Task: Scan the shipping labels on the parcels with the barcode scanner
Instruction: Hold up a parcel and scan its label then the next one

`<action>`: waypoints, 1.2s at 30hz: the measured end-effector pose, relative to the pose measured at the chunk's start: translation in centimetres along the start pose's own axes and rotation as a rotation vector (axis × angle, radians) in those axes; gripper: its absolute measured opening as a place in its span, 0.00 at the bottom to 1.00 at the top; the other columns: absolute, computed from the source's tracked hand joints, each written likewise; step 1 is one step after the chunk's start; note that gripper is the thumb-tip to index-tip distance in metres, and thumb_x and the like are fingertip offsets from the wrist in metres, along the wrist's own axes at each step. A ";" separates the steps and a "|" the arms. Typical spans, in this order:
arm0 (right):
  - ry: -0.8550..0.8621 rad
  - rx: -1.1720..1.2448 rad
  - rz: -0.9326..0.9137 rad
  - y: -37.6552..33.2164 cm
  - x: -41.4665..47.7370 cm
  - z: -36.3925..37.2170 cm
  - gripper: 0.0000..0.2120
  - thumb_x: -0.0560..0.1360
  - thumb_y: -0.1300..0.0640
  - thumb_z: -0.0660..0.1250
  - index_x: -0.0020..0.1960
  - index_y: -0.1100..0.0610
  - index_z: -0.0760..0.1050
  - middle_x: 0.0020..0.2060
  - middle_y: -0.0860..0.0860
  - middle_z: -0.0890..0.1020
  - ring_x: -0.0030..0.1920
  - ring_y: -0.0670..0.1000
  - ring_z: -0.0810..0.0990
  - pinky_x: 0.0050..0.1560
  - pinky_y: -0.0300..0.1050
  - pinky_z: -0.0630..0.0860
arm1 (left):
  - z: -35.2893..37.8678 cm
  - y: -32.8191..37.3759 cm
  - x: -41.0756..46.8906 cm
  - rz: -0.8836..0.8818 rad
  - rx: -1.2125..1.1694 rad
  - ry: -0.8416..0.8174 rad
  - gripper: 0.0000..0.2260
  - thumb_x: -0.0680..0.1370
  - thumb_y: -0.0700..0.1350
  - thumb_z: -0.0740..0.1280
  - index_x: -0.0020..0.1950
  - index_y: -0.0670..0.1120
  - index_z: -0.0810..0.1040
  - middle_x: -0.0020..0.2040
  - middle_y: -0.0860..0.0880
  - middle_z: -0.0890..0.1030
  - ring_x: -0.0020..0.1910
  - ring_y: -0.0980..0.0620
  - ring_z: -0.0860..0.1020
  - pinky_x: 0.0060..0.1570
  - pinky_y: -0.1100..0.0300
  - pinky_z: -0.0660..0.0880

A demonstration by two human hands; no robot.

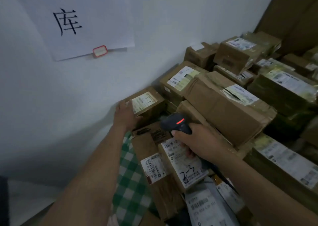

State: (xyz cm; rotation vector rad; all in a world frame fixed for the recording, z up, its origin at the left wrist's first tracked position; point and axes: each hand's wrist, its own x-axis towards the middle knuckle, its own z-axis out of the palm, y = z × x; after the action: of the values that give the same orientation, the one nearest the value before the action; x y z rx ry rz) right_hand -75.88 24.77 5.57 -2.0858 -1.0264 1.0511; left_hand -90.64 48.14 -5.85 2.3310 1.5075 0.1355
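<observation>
Glowing red, black scanner (175, 122) (right hand (201, 143) holding).

A parcel storeroom: labelled cardboard parcels (228, 103) stacked against a wall (154, 28).

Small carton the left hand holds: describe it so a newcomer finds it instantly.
Start at the white wall with the paper sign; parcels are stacked along its base. The small carton is the nearest raised box by that wall. Only it has the left hand holding its corner; its pale top label is hand-marked.
</observation>
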 end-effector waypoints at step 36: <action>-0.187 0.846 -0.256 -2.2 -9.1 -5.6 0.28 0.67 0.40 0.76 0.57 0.60 0.80 0.50 0.61 0.83 0.49 0.61 0.83 0.55 0.57 0.77 | -10.5 10.3 -24.4 -0.050 -0.894 0.275 0.50 0.70 0.51 0.77 0.81 0.54 0.45 0.65 0.57 0.61 0.64 0.56 0.68 0.59 0.56 0.78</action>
State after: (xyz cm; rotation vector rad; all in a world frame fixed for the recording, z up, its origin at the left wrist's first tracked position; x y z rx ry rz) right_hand -75.61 17.49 13.73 -1.1655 -0.7155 1.2695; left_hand -95.06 25.05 10.27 1.5830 1.2353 0.9351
